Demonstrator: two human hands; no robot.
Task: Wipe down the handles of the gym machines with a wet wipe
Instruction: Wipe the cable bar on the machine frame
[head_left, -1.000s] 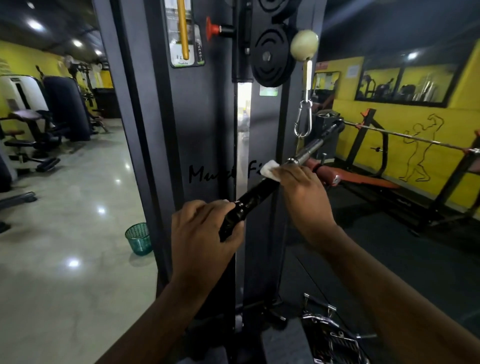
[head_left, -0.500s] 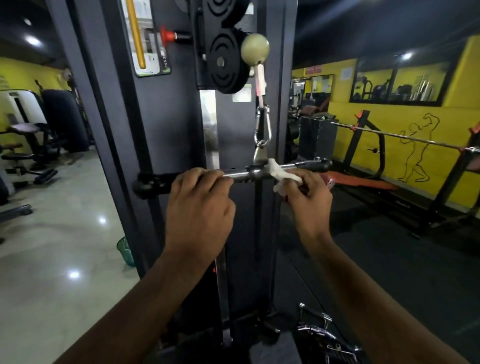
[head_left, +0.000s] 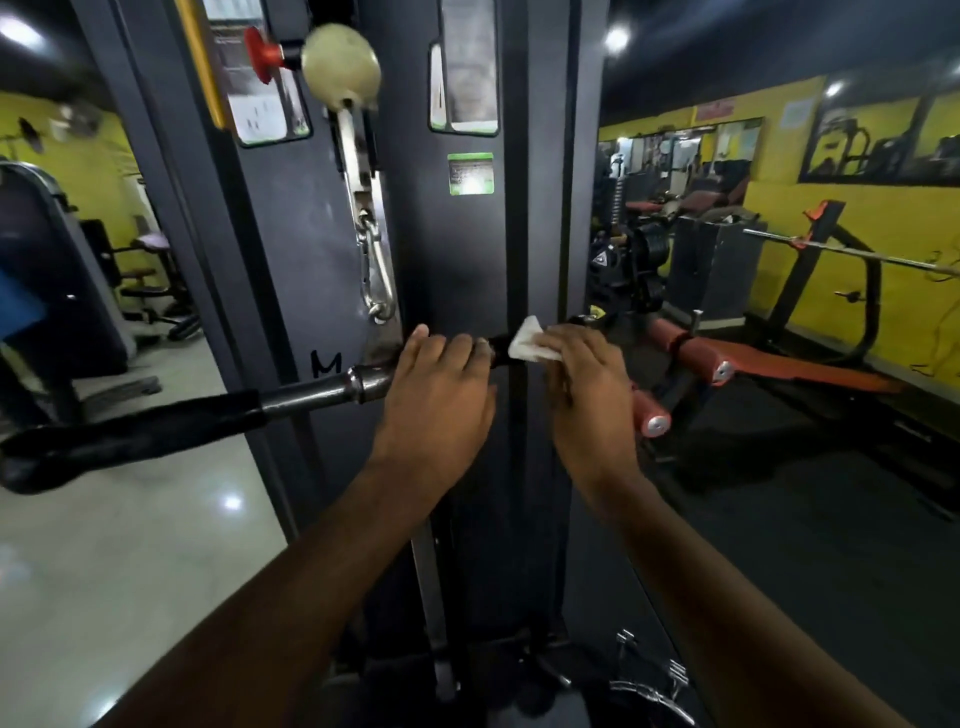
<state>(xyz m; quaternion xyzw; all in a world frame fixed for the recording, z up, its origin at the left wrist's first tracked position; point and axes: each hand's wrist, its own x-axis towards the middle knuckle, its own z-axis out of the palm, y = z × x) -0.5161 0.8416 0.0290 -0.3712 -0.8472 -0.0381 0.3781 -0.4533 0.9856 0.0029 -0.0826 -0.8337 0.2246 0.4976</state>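
Note:
A straight cable bar (head_left: 311, 392) hangs from a steel carabiner (head_left: 376, 275) in front of the dark cable machine column (head_left: 452, 249). Its left black rubber grip (head_left: 130, 441) juts out toward the lower left. My left hand (head_left: 441, 395) grips the bar near its middle, just right of the steel collar. My right hand (head_left: 587, 384) wraps a white wet wipe (head_left: 530, 343) round the bar's right black grip, which is mostly hidden under the hand and the wipe.
A cream stopper ball (head_left: 340, 65) sits on the cable above the carabiner. A red bench (head_left: 753, 364) and a barbell rack (head_left: 831, 260) stand at right on dark matting. Other machines (head_left: 62, 270) stand at left on the shiny floor. Chrome attachments (head_left: 654, 691) lie below.
The bar has swung level and then tipped its left end toward me. My left hand slid from the left grip to the bar's middle. My right hand moved the wipe onto the right grip.

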